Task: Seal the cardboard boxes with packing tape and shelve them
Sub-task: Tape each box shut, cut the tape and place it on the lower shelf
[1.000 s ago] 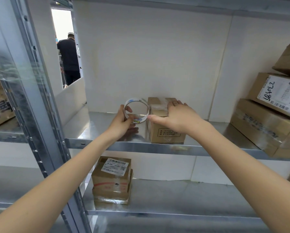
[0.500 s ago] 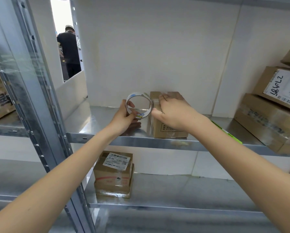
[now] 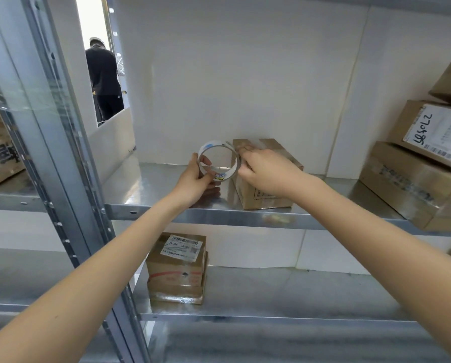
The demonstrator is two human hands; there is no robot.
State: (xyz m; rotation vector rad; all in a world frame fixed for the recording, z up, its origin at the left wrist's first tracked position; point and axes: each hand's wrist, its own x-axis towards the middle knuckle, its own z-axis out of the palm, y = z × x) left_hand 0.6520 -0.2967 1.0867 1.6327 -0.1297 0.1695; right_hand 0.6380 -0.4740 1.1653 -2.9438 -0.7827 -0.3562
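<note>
1. While the left hand (image 3: 196,179) grips the roll of packing tape (image 3: 217,162) at its lower left rim, with a finger showing through the hollow core, the roll stands on edge just above the upper metal shelf (image 3: 151,187).
2. Tape roll touches the left side of the small cardboard box (image 3: 265,195); the box sits on the upper shelf near the white back wall (image 3: 245,74).
3. Right hand (image 3: 266,170) lies over the box's top left edge, fingers pressed on the top by the roll. Whether it pinches the tape's free end: cannot tell.
4. Lower shelf (image 3: 297,292): a stack of small boxes (image 3: 177,268), the top one with a barcode label.
5. Right end of upper shelf: larger boxes (image 3: 418,179), stacked, one with a handwritten label.
6. Left: the steel upright (image 3: 62,179) of the rack. Through an opening behind it, a person in dark clothes (image 3: 104,77) stands facing away.
</note>
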